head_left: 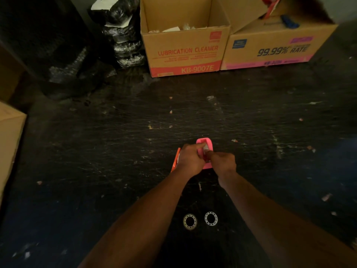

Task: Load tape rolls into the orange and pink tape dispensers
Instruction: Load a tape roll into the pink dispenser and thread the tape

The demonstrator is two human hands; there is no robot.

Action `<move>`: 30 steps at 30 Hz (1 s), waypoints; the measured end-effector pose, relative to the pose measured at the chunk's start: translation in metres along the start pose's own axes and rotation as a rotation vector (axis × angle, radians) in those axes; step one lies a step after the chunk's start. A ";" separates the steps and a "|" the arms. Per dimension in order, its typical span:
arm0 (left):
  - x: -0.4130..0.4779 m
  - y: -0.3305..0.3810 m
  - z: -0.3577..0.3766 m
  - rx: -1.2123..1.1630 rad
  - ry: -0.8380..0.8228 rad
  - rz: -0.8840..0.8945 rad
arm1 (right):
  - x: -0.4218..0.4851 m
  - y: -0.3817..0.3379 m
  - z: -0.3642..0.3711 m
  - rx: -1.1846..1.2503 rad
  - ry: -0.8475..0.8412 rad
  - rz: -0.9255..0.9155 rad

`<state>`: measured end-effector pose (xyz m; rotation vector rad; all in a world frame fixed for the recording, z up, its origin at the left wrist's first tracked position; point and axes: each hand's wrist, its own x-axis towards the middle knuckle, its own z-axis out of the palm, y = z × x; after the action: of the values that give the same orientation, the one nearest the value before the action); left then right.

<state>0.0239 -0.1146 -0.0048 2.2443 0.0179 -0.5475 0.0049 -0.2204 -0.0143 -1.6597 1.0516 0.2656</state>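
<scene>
The pink tape dispenser lies on the dark floor straight ahead, with something pale inside it. My left hand grips its left side. My right hand pinches at the pale piece in its middle. The orange tape dispenser lies just left of my left hand, mostly hidden behind it. Two white ring-shaped tape cores lie side by side on the floor near me, between my forearms.
Two open cardboard boxes stand at the back of the scratched black floor. Black wrapped bundles are stacked at the back left. Another cardboard box sits at the left edge.
</scene>
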 end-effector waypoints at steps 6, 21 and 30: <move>-0.003 -0.001 -0.002 -0.065 -0.004 -0.011 | -0.004 -0.011 0.008 0.103 -0.018 0.126; -0.013 0.015 -0.008 -0.045 -0.011 -0.070 | -0.022 0.012 0.001 0.148 0.006 0.048; -0.012 0.013 -0.007 -0.026 -0.034 -0.071 | -0.022 0.039 0.001 0.019 0.070 -0.039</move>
<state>0.0177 -0.1165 0.0130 2.2157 0.0868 -0.6202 -0.0365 -0.2084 -0.0265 -1.6810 1.0694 0.1729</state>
